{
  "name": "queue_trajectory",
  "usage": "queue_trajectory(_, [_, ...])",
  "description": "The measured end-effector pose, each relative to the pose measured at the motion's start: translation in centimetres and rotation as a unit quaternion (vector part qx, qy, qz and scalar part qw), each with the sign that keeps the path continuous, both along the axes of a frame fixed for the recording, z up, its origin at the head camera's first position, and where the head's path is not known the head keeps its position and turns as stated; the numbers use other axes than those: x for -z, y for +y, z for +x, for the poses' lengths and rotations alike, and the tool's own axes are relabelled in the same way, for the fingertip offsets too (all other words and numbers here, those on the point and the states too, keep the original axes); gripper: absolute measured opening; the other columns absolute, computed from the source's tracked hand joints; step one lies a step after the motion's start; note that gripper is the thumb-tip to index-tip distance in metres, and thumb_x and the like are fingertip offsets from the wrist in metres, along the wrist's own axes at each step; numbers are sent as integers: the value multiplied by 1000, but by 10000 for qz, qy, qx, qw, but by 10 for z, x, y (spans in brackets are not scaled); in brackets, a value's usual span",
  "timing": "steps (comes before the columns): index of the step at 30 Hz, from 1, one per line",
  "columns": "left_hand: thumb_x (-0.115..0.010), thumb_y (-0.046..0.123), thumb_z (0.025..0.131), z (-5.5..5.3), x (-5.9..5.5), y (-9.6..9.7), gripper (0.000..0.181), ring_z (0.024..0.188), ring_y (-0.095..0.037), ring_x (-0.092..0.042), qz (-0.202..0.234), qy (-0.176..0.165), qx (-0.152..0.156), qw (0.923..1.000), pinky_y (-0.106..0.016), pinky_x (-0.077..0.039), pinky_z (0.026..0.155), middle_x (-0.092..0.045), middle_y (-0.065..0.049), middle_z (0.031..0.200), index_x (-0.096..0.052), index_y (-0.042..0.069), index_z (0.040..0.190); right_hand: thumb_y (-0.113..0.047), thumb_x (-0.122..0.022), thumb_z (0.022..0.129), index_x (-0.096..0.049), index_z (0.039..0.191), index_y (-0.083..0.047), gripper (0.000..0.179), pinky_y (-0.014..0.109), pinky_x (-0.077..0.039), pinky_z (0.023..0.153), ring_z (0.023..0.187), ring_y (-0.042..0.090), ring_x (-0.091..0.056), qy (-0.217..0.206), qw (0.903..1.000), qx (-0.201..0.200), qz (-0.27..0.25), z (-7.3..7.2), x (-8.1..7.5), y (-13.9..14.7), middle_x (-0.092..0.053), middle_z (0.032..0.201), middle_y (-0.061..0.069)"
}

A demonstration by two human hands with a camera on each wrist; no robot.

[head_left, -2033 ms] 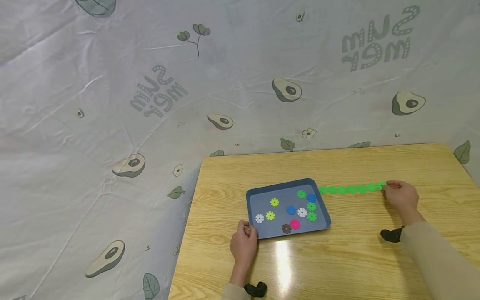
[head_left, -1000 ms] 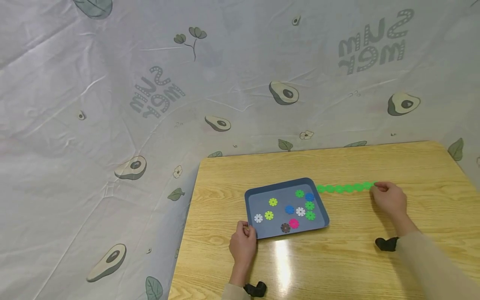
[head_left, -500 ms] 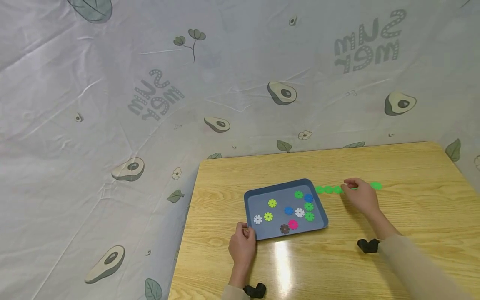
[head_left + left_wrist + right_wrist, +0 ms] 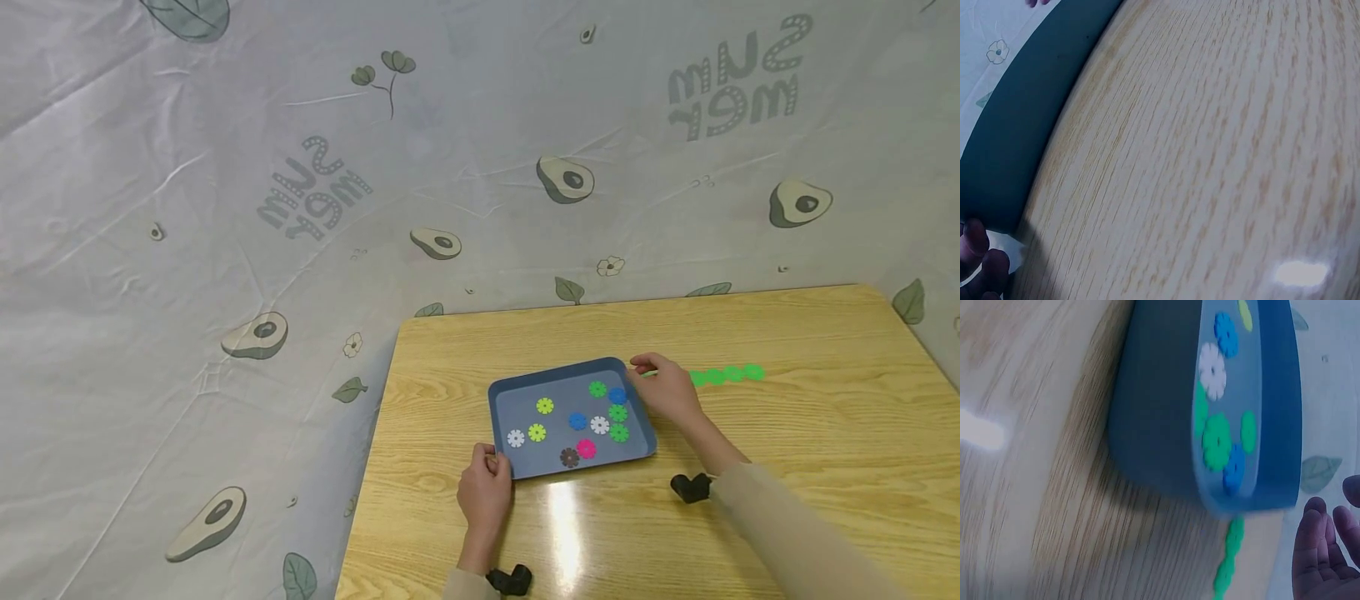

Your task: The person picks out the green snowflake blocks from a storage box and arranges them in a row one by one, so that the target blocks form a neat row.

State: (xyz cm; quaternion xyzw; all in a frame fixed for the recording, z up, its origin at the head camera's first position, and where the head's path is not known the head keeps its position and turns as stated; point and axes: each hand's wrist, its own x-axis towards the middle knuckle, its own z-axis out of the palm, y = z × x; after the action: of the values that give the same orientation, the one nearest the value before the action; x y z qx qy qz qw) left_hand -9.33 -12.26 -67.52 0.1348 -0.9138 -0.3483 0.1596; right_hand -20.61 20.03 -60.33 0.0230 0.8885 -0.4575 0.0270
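My left hand (image 4: 486, 492) grips the near left corner of a blue-grey tray (image 4: 517, 383), its fingertips also showing at the tray's corner in the left wrist view. Several toothed plastic discs in green, blue, white, yellow, pink and brown lie in the tray, among them a white disc (image 4: 1212, 371). A row of joined green discs (image 4: 716, 377) runs right from the tray's far right corner. Over the row's left end is my right hand (image 4: 667, 392), which hides part of it. Its loosely bent fingers (image 4: 1315, 537) hold nothing and are close beside the tray corner.
The wooden table (image 4: 600, 533) extends around the tray, with a bright glare in front of it. A printed cloth (image 4: 480, 150) hangs behind and to the left of the table.
My right hand has let go of the right end of the green row and moved left along it to the tray's far right corner. The left hand has stayed at the tray.
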Motion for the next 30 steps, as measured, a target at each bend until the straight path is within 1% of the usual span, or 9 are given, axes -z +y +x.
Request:
queue_trajectory(6, [-68, 22, 93, -1, 0, 0, 6, 47, -3, -42, 12, -31, 6, 10000, -29, -31, 45, -45, 20, 57, -67, 17, 93, -25, -64, 102, -63, 130, 2, 39, 39, -51, 74, 100, 34, -68, 66, 9997, -205, -75, -1, 0, -25, -66, 116, 19])
queue_trajectory(10, [-68, 23, 93, 0, 0, 0, 7, 47, -3, -41, -22, -14, -20, 10000, -29, -31, 45, -44, 20, 57, -67, 16, 94, -22, -65, 101, -65, 127, 3, 36, 42, -51, 76, 97, 31, -68, 67, 9995, -314, 48, -3, 6, -37, -68, 114, 18])
queue_trajectory(16, [-68, 22, 93, -1, 0, 1, 7, 47, -3, -41, 12, -53, -32, 10000, -29, -31, 45, -45, 20, 57, -67, 15, 94, -17, -68, 97, -66, 124, 7, 35, 54, -51, 86, 102, 38, -66, 198, 9972, -524, 501, -9, 20, -47, -69, 113, 22])
queue_trajectory(23, [-69, 22, 93, -1, 1, 1, 9, 47, -3, -41, -10, -27, -71, 10000, -29, -32, 45, -45, 20, 57, -67, 14, 94, -15, -67, 94, -66, 124, 9, 38, 56, -50, 89, 102, 39, -63, 115, 9938, -616, 913, -15, 31, -55, -65, 117, 27])
queue_trajectory(26, [-69, 23, 93, -1, 1, 2, 10, 47, -2, -41, -7, -42, -82, 10000, -29, -32, 46, -45, 20, 57, -68, 14, 94, -16, -67, 94, -65, 125, 9, 40, 56, -50, 89, 101, 39, -62, 81, 9907, -667, 1185, -16, 36, -57, -62, 119, 30])
queue_trajectory(30, [-69, 22, 92, -1, 1, 2, 8, 47, -2, -41, -40, 2, -102, 9999, -29, -32, 45, -45, 20, 57, -68, 15, 94, -16, -68, 94, -63, 126, 9, 41, 57, -50, 87, 101, 41, -62, 73, 9874, -744, 1395, -18, 40, -58, -59, 123, 33])
